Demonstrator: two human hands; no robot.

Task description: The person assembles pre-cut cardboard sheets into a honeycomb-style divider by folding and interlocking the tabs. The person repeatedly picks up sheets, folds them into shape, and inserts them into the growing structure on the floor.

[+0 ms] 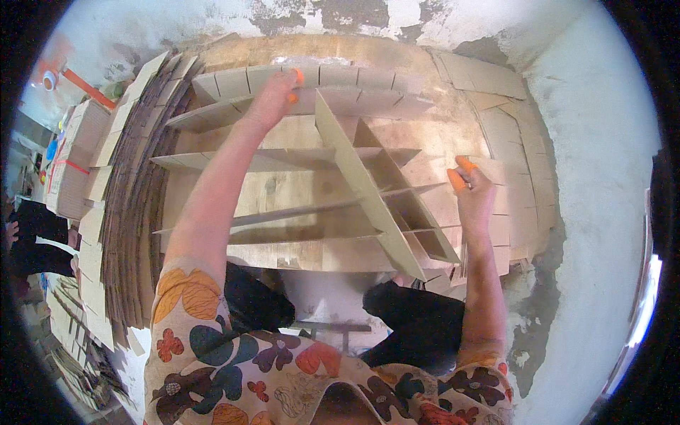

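Observation:
A partly interlocked grid of slotted cardboard divider strips (347, 180) stands on edge in front of me. Several long strips run left to right, and two shorter ones cross them at a slant right of the middle. At the far side, my left hand (276, 95) is closed on the upper edge of a long cardboard strip (340, 98); its fingertips wear orange covers. Right of the grid is my right hand (474, 191), also with orange-covered fingertips. Its fingers are curled in near some flat cardboard pieces (496, 170); what they hold, if anything, I cannot make out.
A tall stack of slotted cardboard strips (131, 191) stands left of the wooden work surface (283, 188). Flat cardboard (520, 142) lies along the right side, by a peeling wall (595, 177). At far left, another person's dark-clad legs (42, 234) show beside more cardboard.

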